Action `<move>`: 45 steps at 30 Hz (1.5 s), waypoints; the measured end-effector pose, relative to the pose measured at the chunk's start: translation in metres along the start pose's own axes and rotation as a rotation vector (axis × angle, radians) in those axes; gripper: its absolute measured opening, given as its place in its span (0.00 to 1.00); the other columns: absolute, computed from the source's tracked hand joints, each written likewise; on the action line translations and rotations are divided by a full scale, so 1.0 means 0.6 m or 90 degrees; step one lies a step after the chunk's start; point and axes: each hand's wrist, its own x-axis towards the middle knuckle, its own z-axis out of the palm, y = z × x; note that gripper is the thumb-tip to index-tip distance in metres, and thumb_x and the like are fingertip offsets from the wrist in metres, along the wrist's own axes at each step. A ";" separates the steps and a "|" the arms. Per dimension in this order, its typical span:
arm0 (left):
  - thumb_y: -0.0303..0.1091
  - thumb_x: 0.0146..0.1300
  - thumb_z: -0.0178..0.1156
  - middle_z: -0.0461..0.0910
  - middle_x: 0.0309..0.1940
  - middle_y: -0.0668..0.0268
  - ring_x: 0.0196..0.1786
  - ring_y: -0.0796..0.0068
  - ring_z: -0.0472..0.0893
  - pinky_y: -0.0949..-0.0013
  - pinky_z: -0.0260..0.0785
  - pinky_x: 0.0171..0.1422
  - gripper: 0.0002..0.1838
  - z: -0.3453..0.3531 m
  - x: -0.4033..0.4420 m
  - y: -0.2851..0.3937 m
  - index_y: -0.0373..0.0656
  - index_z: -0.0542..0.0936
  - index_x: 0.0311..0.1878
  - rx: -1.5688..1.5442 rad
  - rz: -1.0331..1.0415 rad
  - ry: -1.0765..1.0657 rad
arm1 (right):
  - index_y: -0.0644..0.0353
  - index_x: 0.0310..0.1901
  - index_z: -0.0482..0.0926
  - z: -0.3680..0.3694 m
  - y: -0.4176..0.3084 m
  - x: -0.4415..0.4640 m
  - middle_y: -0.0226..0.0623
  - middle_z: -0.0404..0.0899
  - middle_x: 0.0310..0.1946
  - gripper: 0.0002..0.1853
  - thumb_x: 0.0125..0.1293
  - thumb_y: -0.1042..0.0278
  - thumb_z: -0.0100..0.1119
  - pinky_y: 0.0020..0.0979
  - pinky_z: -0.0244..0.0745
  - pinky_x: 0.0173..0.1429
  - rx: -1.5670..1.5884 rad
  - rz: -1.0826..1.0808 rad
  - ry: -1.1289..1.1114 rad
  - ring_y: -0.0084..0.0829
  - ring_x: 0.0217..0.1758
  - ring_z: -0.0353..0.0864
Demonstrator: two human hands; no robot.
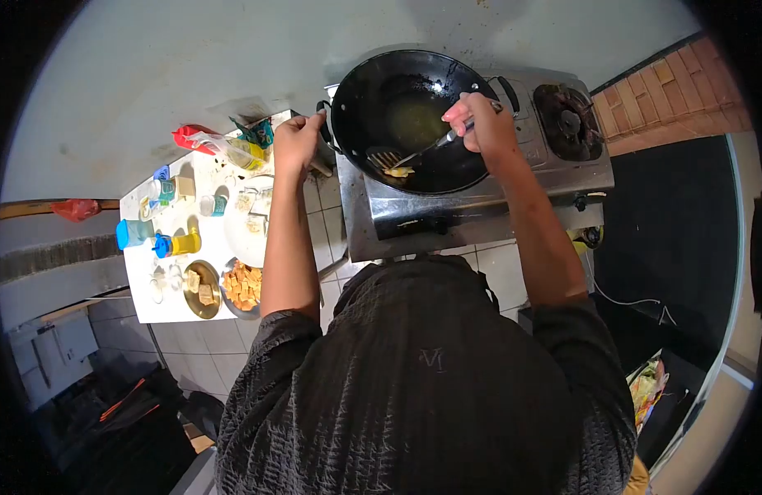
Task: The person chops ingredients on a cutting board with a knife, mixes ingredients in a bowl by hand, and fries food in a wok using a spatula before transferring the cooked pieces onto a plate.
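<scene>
A large black wok (381, 91) sits on the left side of a steel gas stove (480, 216), with a shallow pool of oil at its bottom. My left hand (298, 145) is closed round the wok's left handle (324, 124). Over the wok's right side, my right hand (483, 129) grips the handle of a slotted spatula (387, 159). The spatula's head rests low on the wok's left inner wall. Against its edge lies a small yellowish piece of food (399, 172). My right fingers are wrapped round the spatula's handle.
A bare burner (570, 124) is at the stove's right. On the left, a white table (162, 289) carries a bowl of orange-brown cubes (242, 285), a brass-coloured plate (202, 307) with pale blocks, an oil bottle (178, 243) and several jars. A grey wall (232, 66) stands behind.
</scene>
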 end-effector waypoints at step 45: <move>0.53 0.62 0.61 0.77 0.46 0.56 0.47 0.63 0.77 0.58 0.70 0.45 0.28 -0.355 -0.377 -0.644 0.32 0.73 0.45 -0.395 -0.597 0.752 | 0.63 0.32 0.80 0.002 -0.027 0.021 0.25 0.69 0.17 0.26 0.71 0.44 0.50 0.21 0.46 0.15 -0.113 -0.059 0.020 0.15 0.12 0.56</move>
